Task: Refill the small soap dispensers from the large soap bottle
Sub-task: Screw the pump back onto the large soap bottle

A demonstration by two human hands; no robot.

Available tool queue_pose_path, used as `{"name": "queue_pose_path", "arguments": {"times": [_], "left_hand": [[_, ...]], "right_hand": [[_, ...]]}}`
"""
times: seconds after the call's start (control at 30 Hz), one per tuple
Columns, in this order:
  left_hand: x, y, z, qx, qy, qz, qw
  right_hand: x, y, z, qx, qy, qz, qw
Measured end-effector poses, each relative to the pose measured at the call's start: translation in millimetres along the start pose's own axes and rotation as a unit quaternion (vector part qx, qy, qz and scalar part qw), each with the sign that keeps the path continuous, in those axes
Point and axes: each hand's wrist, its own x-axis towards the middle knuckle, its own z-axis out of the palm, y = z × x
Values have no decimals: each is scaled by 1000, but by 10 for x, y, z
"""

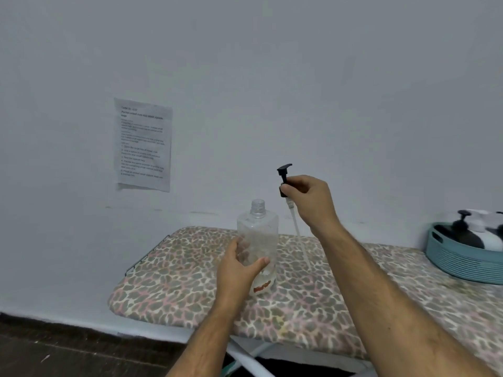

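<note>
Clear bottle (258, 240) upright on leopard-print bench (313, 303), near its left end, cap off, threaded neck open, almost empty w/ reddish trace at bottom. Left grip (239, 270) wrapped round bottle's lower body, thumb across front. Right grip (310, 198) raised above & just right of neck, pinching black pump head (284, 176) by collar; clear dip tube (298, 235) hanging down, tilted right, clear of bottle. Teal basket (460, 263) at far right of bench w/ black & white dispensers (475, 234) inside. Printed sheet (143, 145) taped to wall, left.
</note>
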Motion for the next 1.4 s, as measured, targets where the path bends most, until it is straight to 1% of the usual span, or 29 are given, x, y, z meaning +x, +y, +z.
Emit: {"name": "queue_pose_path", "arguments": {"times": [0.2,0.33,0.57,0.7,1.03,1.4], "left_hand": [[-92,-40,276,16,-46,-2,999],[-107,-67,286,12,-44,-19,999],[-109,-56,306,27,-63,-29,997],[-124,-17,228,20,-55,-31,998],[-90,-19,255,23,-47,-35,998],[-92,-20,264,32,-44,-34,998]], "right_hand": [[-127,-373,-415,47,55,-63,995],[-195,-623,-525,95,82,-108,986],[-228,-868,-484,144,93,-152,973],[-215,-1050,-398,161,91,-165,969],[-193,-1090,-258,177,77,-163,968],[-216,-844,-157,152,66,-117,979]]}}
